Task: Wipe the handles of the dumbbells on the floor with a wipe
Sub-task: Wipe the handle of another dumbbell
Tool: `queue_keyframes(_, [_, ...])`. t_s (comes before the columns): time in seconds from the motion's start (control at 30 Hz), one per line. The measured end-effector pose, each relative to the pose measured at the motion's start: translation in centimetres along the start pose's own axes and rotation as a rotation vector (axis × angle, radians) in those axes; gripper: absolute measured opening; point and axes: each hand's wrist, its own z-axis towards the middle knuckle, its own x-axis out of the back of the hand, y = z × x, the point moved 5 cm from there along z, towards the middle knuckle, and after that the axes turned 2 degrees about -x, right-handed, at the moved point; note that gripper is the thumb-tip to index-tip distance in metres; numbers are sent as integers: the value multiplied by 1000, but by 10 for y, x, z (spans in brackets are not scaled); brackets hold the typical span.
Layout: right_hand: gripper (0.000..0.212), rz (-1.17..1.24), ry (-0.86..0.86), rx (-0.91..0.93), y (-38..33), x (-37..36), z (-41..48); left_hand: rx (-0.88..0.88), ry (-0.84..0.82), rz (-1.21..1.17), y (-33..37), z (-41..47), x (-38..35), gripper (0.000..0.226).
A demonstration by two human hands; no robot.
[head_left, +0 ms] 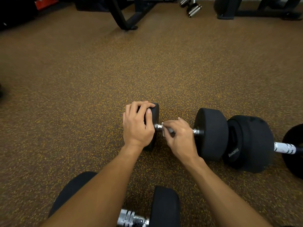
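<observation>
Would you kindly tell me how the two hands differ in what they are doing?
The left hand lies over the dumbbell's left weight head, steadying it; the right hand wraps the handle. The right hand holds a white wipe; the left hand holds none. Both touch the same dumbbell.
</observation>
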Motion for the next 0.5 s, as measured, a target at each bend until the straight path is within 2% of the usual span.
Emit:
queue_keyframes(0.07, [12, -14, 12, -32, 0, -1, 1, 0, -1, -2, 0, 0, 0, 27])
queue_keyframes(0.2, [14, -32, -70, 17, -13, -17, 9, -2, 0, 2, -1, 0, -1, 27])
queue_keyframes(0.27, [13, -25, -60, 23, -15, -18, 10, -2, 4, 1, -1, 1, -1, 27])
queue_keyframes(0.4, [12, 7, -48, -181, -8, -18, 18, -1, -1, 0, -2, 2, -2, 26])
queue_keyframes(0.5, [10, -48, -30, -110, -14, -20, 15, -4, 5, 0, -2, 1, -2, 26])
